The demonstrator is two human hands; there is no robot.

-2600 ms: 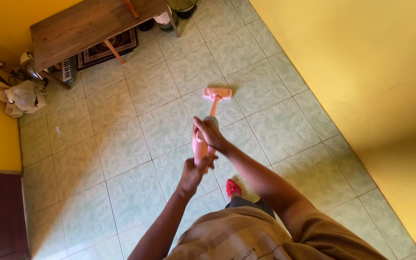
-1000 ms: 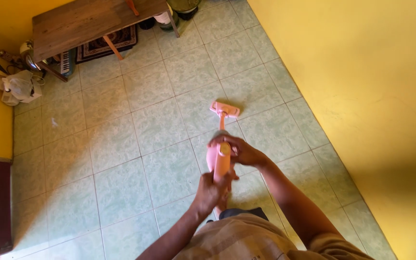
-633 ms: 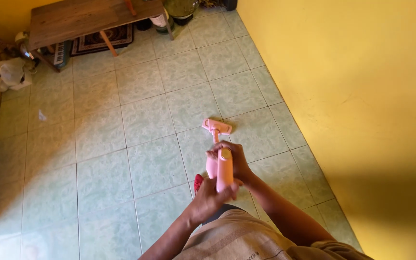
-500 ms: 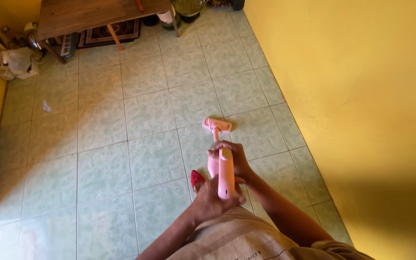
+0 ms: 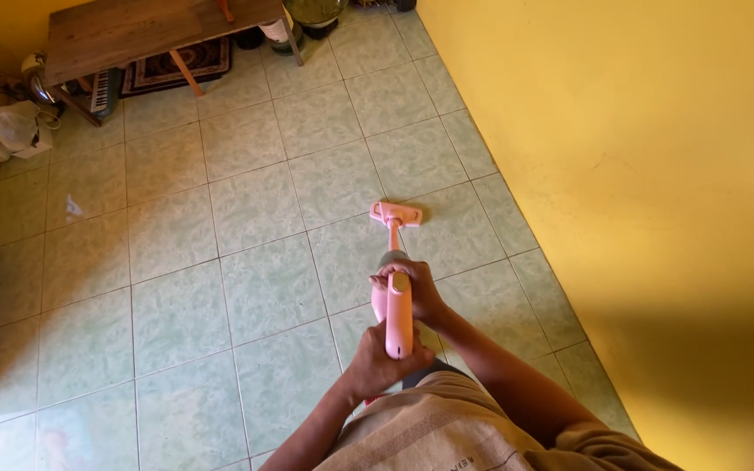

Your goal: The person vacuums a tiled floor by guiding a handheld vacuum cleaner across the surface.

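Pale green floor tiles (image 5: 176, 262) run beside a yellow wall (image 5: 639, 174). The left hand (image 5: 377, 366) is clenched around the near end of a pink stick vacuum (image 5: 397, 301); the right hand (image 5: 416, 292) grips it just beyond. Its floor head (image 5: 395, 213) rests on the tiles near the wall. Well beyond the vacuum stands a wooden table (image 5: 141, 30).

Pink vacuum (image 5: 397, 301) smooth plastic; floor tiles (image 5: 246, 201) glossy ceramic; bench (image 5: 133, 30) matt wood.
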